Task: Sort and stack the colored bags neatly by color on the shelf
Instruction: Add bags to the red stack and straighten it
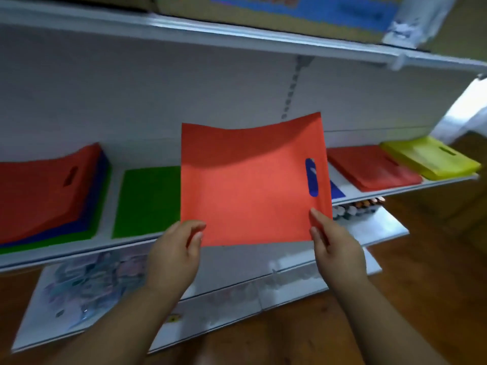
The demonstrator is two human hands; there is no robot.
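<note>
I hold a flat red bag point(250, 185) in the air in front of the white shelf point(105, 248). My left hand point(175, 251) pinches its lower left corner and my right hand point(334, 243) pinches its lower right corner. Blue shows through the bag's handle slot, and a blue bag point(337, 192) lies on the shelf behind it, mostly hidden. On the shelf at the left sits a mixed pile point(44, 191) with red on top of blue and green. A green stack point(147, 201) lies beside it. To the right are a red stack point(369, 167) and a yellow stack point(432, 156).
An upper shelf point(237, 35) carries a cardboard box point(290, 14). Below the bag shelf, lower shelves hold printed packets point(87, 283) and small bottles point(355, 206). Wooden floor point(421, 285) lies at the right and the bottom.
</note>
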